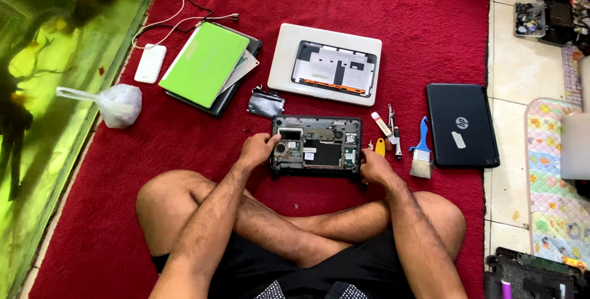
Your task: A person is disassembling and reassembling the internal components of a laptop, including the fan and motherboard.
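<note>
A small black laptop base (316, 146) lies opened on the red carpet (381, 16), its fan and circuit board showing. My left hand (258, 149) grips its left edge, fingers on the upper left corner. My right hand (375, 167) holds its lower right corner. Just right of that hand lies a yellow-handled tool (380, 146). I sit cross-legged behind the base.
Beyond the base lie a white laptop shell (326, 62), a dark cover piece (265, 103), a green laptop (204, 64) on a stack, and a white power bank (150, 63). A brush (421, 151), small tools (391, 128) and a black laptop (462, 124) sit right. A fish tank (55, 90) borders the left.
</note>
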